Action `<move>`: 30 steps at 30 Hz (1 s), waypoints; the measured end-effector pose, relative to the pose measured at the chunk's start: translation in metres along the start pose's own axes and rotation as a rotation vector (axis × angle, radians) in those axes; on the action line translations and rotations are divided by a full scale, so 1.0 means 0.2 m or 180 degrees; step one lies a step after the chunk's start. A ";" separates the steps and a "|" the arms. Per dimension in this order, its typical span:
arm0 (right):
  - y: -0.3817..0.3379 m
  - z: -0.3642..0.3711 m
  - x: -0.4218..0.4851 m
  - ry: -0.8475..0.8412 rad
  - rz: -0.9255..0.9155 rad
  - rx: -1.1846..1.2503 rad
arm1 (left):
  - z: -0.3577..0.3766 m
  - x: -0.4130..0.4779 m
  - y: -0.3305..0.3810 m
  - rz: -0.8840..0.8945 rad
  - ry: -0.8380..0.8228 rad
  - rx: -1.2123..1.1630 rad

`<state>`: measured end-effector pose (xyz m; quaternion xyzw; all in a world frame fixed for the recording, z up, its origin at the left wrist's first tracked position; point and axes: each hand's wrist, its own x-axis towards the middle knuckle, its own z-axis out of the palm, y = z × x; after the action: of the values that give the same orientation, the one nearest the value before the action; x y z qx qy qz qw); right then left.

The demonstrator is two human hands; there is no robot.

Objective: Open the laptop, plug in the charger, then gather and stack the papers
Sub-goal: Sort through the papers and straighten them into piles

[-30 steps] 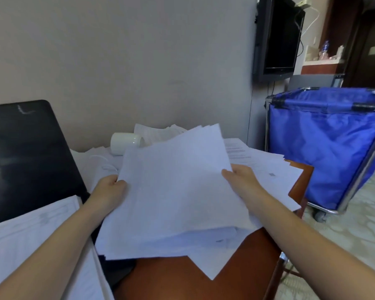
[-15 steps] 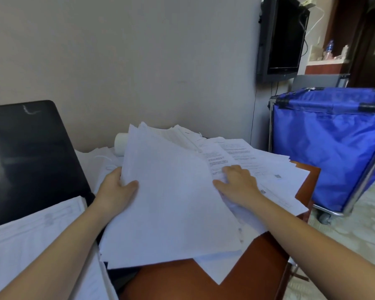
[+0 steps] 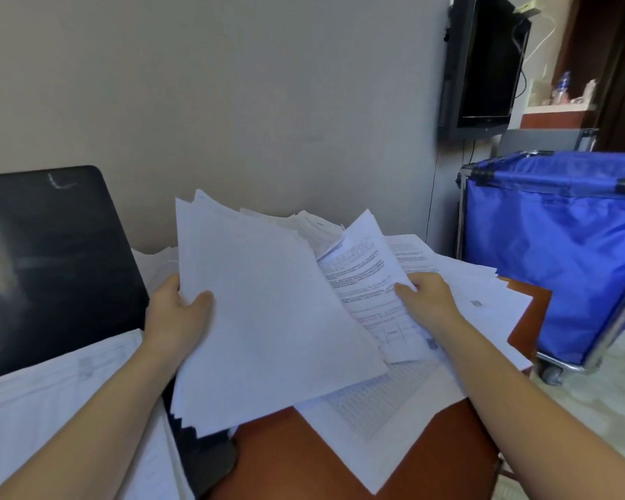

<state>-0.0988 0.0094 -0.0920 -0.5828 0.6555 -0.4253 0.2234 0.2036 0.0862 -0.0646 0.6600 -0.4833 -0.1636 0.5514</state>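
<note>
My left hand [image 3: 175,312] grips a thick bundle of white papers [image 3: 267,319] by its left edge, thumb on top, tilted up over the brown table [image 3: 304,460]. A printed sheet [image 3: 368,283] is lifted at its edge by my right hand [image 3: 430,299], fingers curled round it. More loose papers [image 3: 484,294] lie spread on the table under and right of that hand. The open black laptop [image 3: 51,261] stands at the left with papers [image 3: 51,398] lying across its lower part. The charger is hidden.
A blue fabric cart [image 3: 556,254] on wheels stands right of the table. A black TV [image 3: 484,63] hangs on the wall above it. The beige wall runs close behind the table. Tiled floor [image 3: 610,384] shows at the right.
The bundle has swung left and tilted up in my left hand. My right hand let go of it, moved to the printed sheets and lifted one. The white mug is now hidden.
</note>
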 end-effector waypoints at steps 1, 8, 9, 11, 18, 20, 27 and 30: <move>0.00 -0.02 0.00 0.0090 0.0026 0.0200 | 0.00 0.00 0.00 -0.0018 -0.0004 -0.0046; 0.02 -0.10 0.00 0.1217 0.0426 0.1321 | 0.00 -0.02 0.01 -0.0120 -0.0002 -0.0190; 0.03 -0.11 0.00 0.1410 0.0439 0.1395 | -0.01 -0.02 0.01 -0.0150 -0.0009 -0.0188; 0.02 -0.12 0.00 0.1727 0.0447 0.1540 | -0.01 -0.03 0.01 -0.0205 -0.0043 -0.0165; 0.02 -0.13 0.00 0.2125 0.0497 0.2199 | 0.00 -0.04 0.02 -0.0321 -0.0180 0.0034; 0.02 -0.14 0.00 0.2253 0.0569 0.2376 | 0.01 -0.04 0.03 -0.0300 -0.0197 0.0097; 0.02 -0.12 0.01 0.1618 0.0889 0.2924 | 0.02 -0.03 0.01 -0.0258 -0.0262 0.0221; -0.02 -0.11 -0.02 0.0754 0.0657 0.2408 | 0.01 -0.03 0.02 -0.0268 -0.0391 0.0265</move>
<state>-0.1137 0.0197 -0.0781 -0.3377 0.5290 -0.6759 0.3864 0.1971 0.0896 -0.0645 0.6908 -0.4945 -0.2066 0.4854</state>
